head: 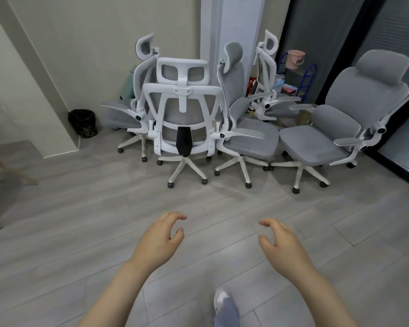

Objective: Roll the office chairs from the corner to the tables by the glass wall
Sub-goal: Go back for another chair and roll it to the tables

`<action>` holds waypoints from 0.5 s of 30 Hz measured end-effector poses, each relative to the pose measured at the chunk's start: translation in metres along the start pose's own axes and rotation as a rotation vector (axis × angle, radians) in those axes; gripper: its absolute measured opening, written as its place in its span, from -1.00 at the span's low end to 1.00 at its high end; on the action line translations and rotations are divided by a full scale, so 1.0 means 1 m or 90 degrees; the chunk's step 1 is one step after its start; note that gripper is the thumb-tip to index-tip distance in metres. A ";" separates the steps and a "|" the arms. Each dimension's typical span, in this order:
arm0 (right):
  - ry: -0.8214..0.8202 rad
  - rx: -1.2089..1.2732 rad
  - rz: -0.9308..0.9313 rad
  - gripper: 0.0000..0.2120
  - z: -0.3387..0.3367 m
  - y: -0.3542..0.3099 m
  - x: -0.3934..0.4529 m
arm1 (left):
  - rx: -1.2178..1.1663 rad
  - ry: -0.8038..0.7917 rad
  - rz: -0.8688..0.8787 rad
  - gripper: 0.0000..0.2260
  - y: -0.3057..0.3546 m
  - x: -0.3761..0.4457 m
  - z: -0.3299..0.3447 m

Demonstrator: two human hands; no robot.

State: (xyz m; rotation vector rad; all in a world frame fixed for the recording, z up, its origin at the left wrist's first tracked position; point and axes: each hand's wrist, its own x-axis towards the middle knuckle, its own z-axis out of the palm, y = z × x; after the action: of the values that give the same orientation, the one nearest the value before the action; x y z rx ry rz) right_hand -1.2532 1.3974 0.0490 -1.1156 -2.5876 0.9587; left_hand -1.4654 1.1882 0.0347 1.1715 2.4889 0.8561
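Observation:
Several white-framed office chairs with grey mesh and cushions are bunched in the corner. The nearest chair (183,119) shows me its back, with a black lumbar piece. To its right stand a chair (248,135) seen side-on and a chair (321,138) facing left; two more sit behind. My left hand (162,236) and my right hand (281,239) reach forward over the floor, both empty with fingers curled apart, well short of the chairs.
A black waste bin (83,123) stands by the wall at left. A dark glass wall (392,128) runs along the right. A blue rack (307,79) with clutter and a pink bucket (295,58) fills the back corner. A wooden leg (17,173) shows far left. Grey plank floor lies ahead.

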 end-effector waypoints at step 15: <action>-0.076 -0.037 -0.147 -0.69 -0.007 -0.077 0.388 | -0.033 0.156 -0.095 -0.72 -0.053 0.294 -0.050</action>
State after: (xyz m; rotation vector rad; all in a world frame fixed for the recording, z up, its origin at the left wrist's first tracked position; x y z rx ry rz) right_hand -1.5711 1.6326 0.0642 -0.7694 -2.7778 0.9277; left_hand -1.7099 1.3673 0.0467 0.8973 2.6877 1.0715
